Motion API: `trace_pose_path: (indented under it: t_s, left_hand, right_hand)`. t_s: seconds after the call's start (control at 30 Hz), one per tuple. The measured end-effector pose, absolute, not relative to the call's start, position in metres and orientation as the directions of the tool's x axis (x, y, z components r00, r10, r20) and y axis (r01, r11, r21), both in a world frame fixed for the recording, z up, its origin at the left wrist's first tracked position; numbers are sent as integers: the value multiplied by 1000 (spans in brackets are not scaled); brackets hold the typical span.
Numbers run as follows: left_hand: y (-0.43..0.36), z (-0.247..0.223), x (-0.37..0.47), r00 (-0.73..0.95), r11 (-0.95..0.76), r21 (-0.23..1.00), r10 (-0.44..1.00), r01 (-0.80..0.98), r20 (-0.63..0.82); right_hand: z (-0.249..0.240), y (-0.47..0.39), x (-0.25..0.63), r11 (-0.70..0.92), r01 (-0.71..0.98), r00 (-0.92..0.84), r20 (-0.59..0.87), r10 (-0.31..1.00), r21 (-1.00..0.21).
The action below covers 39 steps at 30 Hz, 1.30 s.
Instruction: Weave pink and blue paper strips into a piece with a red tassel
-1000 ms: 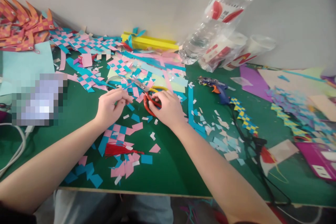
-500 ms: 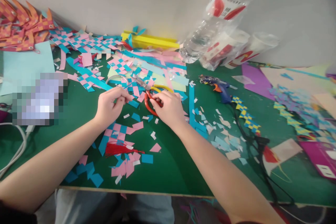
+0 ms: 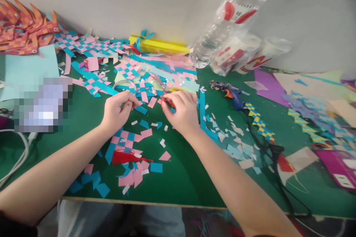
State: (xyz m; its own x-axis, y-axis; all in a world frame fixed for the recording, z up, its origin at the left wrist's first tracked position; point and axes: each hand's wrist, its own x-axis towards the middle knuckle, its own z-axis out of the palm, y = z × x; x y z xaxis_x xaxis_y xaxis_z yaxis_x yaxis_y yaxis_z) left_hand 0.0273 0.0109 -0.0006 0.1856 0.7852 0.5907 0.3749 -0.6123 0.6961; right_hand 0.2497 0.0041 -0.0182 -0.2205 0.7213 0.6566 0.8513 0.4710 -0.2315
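Observation:
My left hand [image 3: 118, 112] is closed in a pinch above the table; whatever is between the fingertips is too small to make out. My right hand [image 3: 183, 113] curls over the red and yellow handles of a pair of pliers [image 3: 163, 86], whose metal head points away from me among paper pieces. A clear ring-shaped roll [image 3: 124, 86] lies just beyond the left fingertips. Below the hands is a woven pink and blue paper piece [image 3: 125, 140] with a red tassel [image 3: 125, 157] on it.
Cut paper scraps [image 3: 135, 174] are scattered over the green table. At right lie a blue glue gun [image 3: 235, 96] and its black cord. A plastic bottle [image 3: 236, 13] and cups [image 3: 271, 53] lean by the wall. A phone [image 3: 41, 105], pixelated, and orange woven fish [image 3: 26, 26] are at left.
My right hand has moved slightly right with the pliers, which now sit farther right and more covered by the fingers. My left hand has hardly moved.

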Motion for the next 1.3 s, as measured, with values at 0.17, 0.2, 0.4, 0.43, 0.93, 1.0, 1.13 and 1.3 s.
trace_pose_path:
  t_s: [0.17, 0.2, 0.4, 0.43, 0.93, 1.0, 1.13, 1.3]
  left_hand:
    - [12, 0, 25, 150, -557, 741, 825, 375, 545]
    - [13, -1, 25, 143, -550, 746, 830, 375, 540]
    - [15, -4, 24, 125, -538, 767, 838, 349, 531]
    - [15, -5, 25, 128, -537, 770, 839, 344, 529]
    - [22, -3, 21, 25, -491, 825, 862, 280, 505]
    - [23, -4, 23, -15, -505, 835, 854, 216, 520]
    - [24, -10, 27, 94, -506, 845, 863, 174, 497]
    - [19, -9, 30, 247, -460, 856, 880, 236, 405]
  right_hand:
    - [-9, -23, 223, 792, 590, -636, 514, 576, -157]
    - [-10, -28, 218, 831, 533, -686, 494, 535, -160]
    - [-16, -38, 206, 872, 417, -761, 426, 488, -255]
    - [-17, -38, 205, 867, 409, -760, 419, 496, -284]
    - [-9, -31, 213, 622, 367, -400, 486, 777, -692]
    - [-11, -23, 222, 557, 373, -239, 503, 831, -742]
    - [-22, -6, 235, 516, 384, -65, 536, 842, -765]
    - [-28, -1, 235, 476, 344, 30, 517, 856, -809]
